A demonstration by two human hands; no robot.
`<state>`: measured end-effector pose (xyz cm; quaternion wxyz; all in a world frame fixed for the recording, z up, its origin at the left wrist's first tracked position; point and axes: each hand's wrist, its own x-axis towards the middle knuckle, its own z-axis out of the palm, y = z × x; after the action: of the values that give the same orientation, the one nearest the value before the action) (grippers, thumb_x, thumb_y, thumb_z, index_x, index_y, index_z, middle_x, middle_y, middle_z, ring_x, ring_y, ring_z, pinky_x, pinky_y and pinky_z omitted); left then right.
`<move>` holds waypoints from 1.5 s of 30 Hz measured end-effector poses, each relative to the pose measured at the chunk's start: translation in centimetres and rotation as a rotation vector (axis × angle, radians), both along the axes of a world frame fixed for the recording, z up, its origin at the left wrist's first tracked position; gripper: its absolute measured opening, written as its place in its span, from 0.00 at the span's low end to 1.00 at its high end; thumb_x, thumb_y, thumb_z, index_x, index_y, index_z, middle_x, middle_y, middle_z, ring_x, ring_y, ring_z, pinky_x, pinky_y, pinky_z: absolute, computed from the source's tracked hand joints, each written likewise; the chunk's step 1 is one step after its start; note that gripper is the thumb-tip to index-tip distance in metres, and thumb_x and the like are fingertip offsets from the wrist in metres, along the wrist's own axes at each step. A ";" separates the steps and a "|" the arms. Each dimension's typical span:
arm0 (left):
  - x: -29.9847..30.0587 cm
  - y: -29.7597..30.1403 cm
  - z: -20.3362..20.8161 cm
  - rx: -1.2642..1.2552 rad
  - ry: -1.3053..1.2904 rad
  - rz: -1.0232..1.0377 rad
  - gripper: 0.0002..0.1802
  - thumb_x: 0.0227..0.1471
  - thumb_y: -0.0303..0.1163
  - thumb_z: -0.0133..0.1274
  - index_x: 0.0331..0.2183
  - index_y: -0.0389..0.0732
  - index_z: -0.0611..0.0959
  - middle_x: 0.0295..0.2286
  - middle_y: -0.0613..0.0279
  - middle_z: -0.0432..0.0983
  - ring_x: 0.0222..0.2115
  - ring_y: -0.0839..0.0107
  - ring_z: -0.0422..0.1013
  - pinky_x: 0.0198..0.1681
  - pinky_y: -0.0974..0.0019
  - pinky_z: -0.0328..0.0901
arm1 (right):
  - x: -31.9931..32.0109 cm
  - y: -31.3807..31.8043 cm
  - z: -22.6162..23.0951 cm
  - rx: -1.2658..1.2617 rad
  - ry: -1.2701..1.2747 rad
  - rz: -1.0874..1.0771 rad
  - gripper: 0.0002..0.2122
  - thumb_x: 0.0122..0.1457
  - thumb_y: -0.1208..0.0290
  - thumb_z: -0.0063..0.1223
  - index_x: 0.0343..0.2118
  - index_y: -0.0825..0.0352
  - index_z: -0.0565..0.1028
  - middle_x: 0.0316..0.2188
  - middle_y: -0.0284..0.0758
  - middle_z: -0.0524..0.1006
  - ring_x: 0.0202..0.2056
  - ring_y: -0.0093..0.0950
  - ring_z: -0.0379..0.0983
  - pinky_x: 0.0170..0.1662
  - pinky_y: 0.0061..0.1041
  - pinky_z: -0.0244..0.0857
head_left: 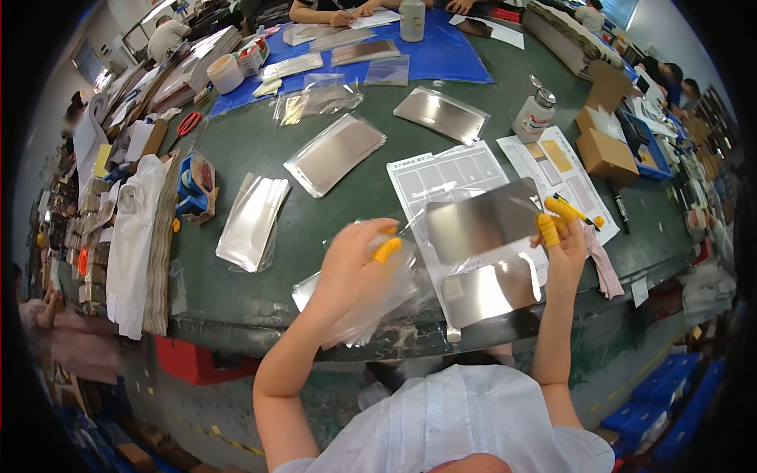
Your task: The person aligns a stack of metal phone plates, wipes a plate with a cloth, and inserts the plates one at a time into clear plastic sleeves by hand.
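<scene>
My right hand [561, 239], with yellow finger cots on its fingers, pinches the right end of a thin, shiny metal plate [479, 221]. The plate is held tilted above a printed sheet [449, 169]. A second bright metal plate [493, 293] lies just below it, near the table edge. My left hand [359, 256] is closed, a yellow cot on one finger, with a clear plastic bag [386, 296] at its fingers, blurred by motion. More clear bags lie under that hand. Beside the right hand is a yellow pen [574, 208], partly hidden by the fingers.
Bagged stacks of metal plates [335, 154] lie across the green table [260, 303]. A pump bottle [535, 112], cardboard box [607, 146] and pink cloth [602, 264] are to the right. At left are a tape dispenser [195, 188] and red scissors [188, 124]. Another person's hands [351, 14] work opposite.
</scene>
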<state>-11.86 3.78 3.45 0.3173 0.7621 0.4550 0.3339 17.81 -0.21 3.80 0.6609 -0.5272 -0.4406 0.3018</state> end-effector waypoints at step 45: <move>2.1 -1.5 -0.4 -0.847 -0.680 -0.129 0.23 0.56 0.20 0.37 0.54 0.42 0.62 0.45 0.53 0.66 0.41 0.69 0.70 0.44 0.69 0.66 | 0.4 -5.3 -0.6 -0.289 0.050 0.036 0.13 0.57 0.78 0.49 0.46 0.71 0.71 0.21 0.27 0.71 0.17 0.12 0.63 0.20 0.10 0.55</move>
<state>-9.79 2.26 3.01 0.7454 0.4432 0.3738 0.3289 18.23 -5.55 3.18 0.5832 -0.6011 -0.3856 0.3870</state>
